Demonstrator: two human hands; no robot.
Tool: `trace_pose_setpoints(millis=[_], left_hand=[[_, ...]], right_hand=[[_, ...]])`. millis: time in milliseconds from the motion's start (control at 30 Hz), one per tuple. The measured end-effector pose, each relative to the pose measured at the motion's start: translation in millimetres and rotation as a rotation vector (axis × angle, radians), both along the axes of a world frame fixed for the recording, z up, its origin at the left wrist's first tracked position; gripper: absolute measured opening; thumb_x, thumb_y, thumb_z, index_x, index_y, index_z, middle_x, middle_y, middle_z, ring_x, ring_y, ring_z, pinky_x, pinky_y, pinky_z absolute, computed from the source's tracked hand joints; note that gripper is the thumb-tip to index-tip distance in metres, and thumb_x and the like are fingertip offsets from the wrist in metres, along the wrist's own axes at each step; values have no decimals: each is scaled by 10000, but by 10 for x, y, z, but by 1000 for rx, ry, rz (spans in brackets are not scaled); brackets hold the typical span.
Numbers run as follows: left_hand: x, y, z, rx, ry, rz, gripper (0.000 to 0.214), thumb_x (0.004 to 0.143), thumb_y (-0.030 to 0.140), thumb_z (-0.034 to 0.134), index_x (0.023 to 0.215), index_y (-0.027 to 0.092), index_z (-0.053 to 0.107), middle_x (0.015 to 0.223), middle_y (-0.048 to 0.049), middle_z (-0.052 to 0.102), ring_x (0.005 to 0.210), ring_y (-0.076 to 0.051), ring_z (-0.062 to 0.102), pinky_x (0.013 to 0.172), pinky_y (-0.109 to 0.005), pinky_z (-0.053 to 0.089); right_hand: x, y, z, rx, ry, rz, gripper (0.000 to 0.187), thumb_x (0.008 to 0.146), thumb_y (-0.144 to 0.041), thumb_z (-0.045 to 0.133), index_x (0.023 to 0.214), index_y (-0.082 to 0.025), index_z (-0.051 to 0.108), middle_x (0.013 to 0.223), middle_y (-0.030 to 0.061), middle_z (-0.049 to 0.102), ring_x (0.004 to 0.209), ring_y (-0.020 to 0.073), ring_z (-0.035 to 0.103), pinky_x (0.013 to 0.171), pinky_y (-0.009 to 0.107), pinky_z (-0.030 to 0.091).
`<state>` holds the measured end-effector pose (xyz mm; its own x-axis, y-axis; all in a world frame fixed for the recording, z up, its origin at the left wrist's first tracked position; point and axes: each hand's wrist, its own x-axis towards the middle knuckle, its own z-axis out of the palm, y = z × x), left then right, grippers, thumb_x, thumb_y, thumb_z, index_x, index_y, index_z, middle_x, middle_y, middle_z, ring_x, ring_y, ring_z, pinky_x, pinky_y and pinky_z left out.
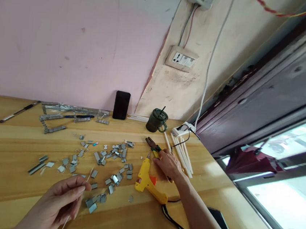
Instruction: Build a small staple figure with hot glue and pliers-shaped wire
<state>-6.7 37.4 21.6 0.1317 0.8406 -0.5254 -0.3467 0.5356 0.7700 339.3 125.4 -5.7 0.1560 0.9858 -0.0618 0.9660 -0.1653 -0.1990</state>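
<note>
My left hand (63, 201) pinches a thin pale wire-like strand (90, 175) between thumb and fingers. The strand slants up past the fingertips, and its lower end comes out below the hand. My right hand (169, 164) lies over the handles of a pair of pliers (152, 143), fingers closed around them; the jaws point up and left, and the grip is partly covered by the hand. Just left of the pliers rests a yellow hot glue gun (143, 177) with an orange trigger. Small grey metal clips (116, 178) are scattered between my hands.
Behind stand a dark mug (156, 121) and a black phone (121, 105) against the wall. White glue sticks (185, 156) lie near a power strip (183, 129). Farther left are a pen (19, 112) and strips of metal pieces (54, 129). A black cord (176, 224) trails from the glue gun.
</note>
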Motion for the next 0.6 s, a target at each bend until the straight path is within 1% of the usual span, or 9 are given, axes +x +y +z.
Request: trace_pose_setpoints(millis=[67,133,200,267,333,400,467,533,600], left_hand=[[26,-11,82,27,-18,-59,239,594,337,817,731,172,711,473,58,537,431,-53,417,426,-143,327],[35,-8,131,35,-16,-94,247,611,374,800,719,177,697,436,67,508,430,-49,394,441,-142,302],[30,-1,147,60,11,-113,268,644,419,767,723,177,680,423,71,497,427,-47,374,447,-144,273],[23,3,144,83,43,-132,298,661,460,740,733,180,666,423,71,499,425,-50,367,450,-154,250],[20,2,137,110,74,-147,331,667,501,718,740,184,656,413,69,502,415,-55,356,442,-168,224],[21,-2,140,142,102,-154,371,663,543,699,739,183,648,398,68,493,398,-59,348,427,-180,192],[23,-9,157,169,120,-155,405,647,574,694,728,181,641,386,75,465,380,-58,343,415,-186,170],[22,-19,185,196,130,-160,420,641,588,690,715,178,637,381,81,442,370,-56,337,409,-188,162],[16,-31,212,224,138,-167,425,648,593,682,706,174,636,385,80,435,374,-57,328,407,-188,163]], right_hand=[[45,59,-42,2,70,-36,198,875,-319,583,977,-151,609,1086,59,604,973,218,580,842,435,468],[113,105,-38,6,172,-75,184,875,-322,580,925,-148,613,1019,49,622,915,200,595,808,411,479],[191,121,26,-1,318,-98,218,858,-350,585,806,-140,618,846,29,644,794,187,614,741,384,493],[250,84,147,5,507,-96,312,825,-419,568,697,-138,618,670,37,632,692,221,625,665,380,499],[253,-21,292,41,717,-77,361,807,-498,519,806,-158,642,746,65,673,748,254,648,681,375,511],[172,-190,420,70,922,-27,398,808,-522,477,996,-204,625,989,87,685,903,275,649,771,387,516],[5,-405,503,81,1119,38,343,806,-509,477,1021,-283,620,1121,45,651,947,275,644,816,406,510],[-219,-636,539,-35,1526,93,300,722,-433,603,980,-290,660,1123,50,655,946,318,632,849,470,479],[-452,-848,539,-182,1631,31,267,706,-332,629,958,-267,689,1076,59,679,951,301,625,871,442,457]])
